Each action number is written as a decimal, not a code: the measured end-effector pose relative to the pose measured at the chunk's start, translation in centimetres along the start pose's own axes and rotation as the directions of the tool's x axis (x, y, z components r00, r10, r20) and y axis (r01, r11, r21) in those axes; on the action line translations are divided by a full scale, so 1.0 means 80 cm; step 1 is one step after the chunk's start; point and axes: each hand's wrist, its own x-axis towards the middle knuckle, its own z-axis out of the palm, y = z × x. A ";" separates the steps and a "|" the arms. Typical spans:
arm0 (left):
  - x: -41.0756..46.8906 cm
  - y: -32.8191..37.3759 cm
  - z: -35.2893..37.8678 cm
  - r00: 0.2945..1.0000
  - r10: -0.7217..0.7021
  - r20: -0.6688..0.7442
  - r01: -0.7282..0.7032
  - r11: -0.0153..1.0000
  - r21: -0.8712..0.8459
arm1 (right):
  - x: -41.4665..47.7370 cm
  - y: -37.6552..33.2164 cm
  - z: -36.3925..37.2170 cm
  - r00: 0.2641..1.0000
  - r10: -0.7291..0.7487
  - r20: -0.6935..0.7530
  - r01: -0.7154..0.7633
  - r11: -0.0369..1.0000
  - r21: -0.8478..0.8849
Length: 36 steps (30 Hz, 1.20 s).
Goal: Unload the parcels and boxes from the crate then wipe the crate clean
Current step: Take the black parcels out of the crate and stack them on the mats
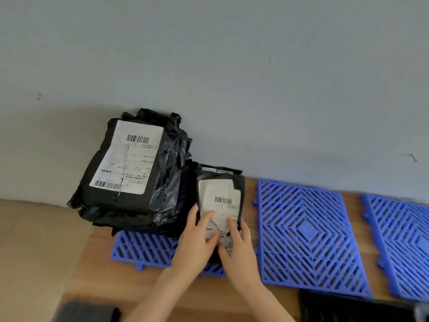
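Wooden surface across lower frame. 3 blue grid mats flat on it: lower-centre mat w/ black parcels on top, centre-right mat, right-edge mat. Dark grey item bottom left, blurred.

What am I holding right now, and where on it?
The small parcel, at its near end: left hand at the left edge, right hand at the right, both lying over its label.
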 end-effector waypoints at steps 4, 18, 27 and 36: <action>0.022 -0.002 0.000 1.000 0.008 0.025 -0.009 0.999 0.053 | 0.022 0.000 0.004 0.999 -0.029 -0.021 0.028 0.999 -0.027; 0.000 -0.003 0.006 0.972 0.150 -0.179 -0.113 0.973 0.200 | 0.015 0.006 -0.017 0.962 -0.222 -0.160 0.204 0.972 -0.116; -0.058 -0.036 0.024 0.976 0.220 -0.006 -0.178 0.804 0.567 | -0.037 0.038 0.016 0.947 -0.309 -0.093 0.232 0.854 -0.466; -0.028 -0.038 0.018 0.982 0.190 0.023 -0.165 0.778 0.607 | 0.000 0.023 0.016 0.969 -0.245 0.038 0.228 0.815 -0.533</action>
